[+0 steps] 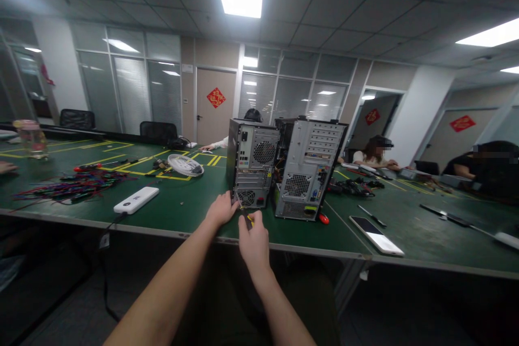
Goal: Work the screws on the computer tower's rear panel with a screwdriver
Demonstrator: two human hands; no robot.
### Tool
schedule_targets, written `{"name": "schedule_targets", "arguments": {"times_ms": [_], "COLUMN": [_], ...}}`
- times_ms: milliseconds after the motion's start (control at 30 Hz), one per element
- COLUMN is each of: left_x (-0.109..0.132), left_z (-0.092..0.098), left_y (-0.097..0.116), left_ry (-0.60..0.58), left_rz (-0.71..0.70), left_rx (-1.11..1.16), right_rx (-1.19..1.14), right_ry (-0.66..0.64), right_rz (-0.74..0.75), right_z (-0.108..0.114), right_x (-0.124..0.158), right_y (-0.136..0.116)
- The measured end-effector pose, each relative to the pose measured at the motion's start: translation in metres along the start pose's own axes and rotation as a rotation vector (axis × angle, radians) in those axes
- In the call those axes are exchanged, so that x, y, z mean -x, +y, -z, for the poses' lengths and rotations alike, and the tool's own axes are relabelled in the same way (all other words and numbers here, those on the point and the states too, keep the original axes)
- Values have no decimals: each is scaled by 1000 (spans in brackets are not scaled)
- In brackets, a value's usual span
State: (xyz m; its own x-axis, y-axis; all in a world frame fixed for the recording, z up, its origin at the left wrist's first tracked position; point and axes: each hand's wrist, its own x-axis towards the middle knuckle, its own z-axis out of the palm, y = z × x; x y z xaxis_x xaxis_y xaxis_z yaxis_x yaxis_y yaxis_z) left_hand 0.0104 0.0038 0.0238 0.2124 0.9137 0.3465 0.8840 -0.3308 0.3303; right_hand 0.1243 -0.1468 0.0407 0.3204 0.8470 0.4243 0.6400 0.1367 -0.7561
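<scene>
A computer tower stands upright with its back panel facing me. My left hand is at its lower left corner, thumb by the back panel and fingers along the side, gripping the edge. Just right of it, my right hand is closed round a screwdriver with a black and yellow handle. The screwdriver points at the bottom of the back panel, near the power supply vent; whether its tip touches a screw is too small to tell. A second computer tower, its left side uncovered, stands close on the right.
On the green table lie a white power strip, a heap of thin cables, a white round fan grille and a phone. A red-handled tool lies beside the second tower. Other people sit across and at right.
</scene>
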Motion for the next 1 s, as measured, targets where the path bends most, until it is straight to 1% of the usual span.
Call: {"name": "schedule_targets", "arguments": {"times_ms": [100, 167, 200, 300, 433, 533, 633, 700, 767, 833, 900, 1000], "left_x": [0, -1, -1, -1, 0, 0, 0, 1, 1, 0, 0, 0], "left_z": [-1, -2, -3, -3, -3, -3, -2, -2, -1, 0, 0, 0], "left_y": [0, -1, -2, -3, -3, -3, -2, -2, -1, -1, 0, 0], "left_ry": [0, 4, 7, 9, 14, 25, 23, 21, 20, 17, 14, 10], "left_rz": [3, 1, -1, -4, -17, -19, -16, -18, -18, -13, -6, 3], "left_rx": [-11, -10, -8, -2, 0, 8, 8, 6, 6, 6, 6, 8], "right_rx": [-265, -345, -343, -190, 182, 406, 526, 543, 493, 371, 183, -164], "right_ry": [51, 66, 72, 79, 39, -8, -26, -31, -36, -31, -3, 60], "right_rz": [-115, -159, -164, -105, 53, 152, 213, 228, 195, 123, 50, -33], "right_z": [-9, -12, -11, -5, 5, 6, 5, 5, 4, 3, 0, -9], "right_x": [-6, -8, -9, -5, 2, 5, 7, 8, 8, 8, 5, -2], "right_y": [9, 12, 12, 6, -5, -9, -11, -12, -12, -9, -4, 9]}}
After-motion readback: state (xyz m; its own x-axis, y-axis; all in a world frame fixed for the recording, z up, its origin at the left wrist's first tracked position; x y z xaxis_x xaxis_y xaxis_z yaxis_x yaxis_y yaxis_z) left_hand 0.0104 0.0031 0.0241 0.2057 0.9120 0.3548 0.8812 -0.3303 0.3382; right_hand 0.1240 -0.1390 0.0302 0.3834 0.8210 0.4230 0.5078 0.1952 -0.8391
